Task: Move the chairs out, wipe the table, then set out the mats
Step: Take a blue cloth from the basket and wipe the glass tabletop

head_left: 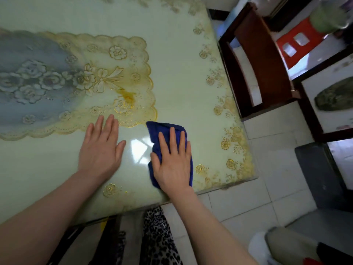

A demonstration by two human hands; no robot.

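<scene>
Head view: right hand [172, 165] lies flat, fingers straight, pressing a folded blue cloth [168, 131] onto the table [172, 60] near its front right corner. Left hand [102, 148] is spread flat on the bare top just beside it, holding nothing, fingertips at the scalloped edge of the lace mat [66, 83]. Wiping stage, I judge.

Risks: a stroke toward the mat could ruck or drag it (amber stain [127, 97] sits there); cloth may slip off the near edge.

Count: one cloth, one mat, one dark chair [256, 62] pulled clear, two hands.
</scene>
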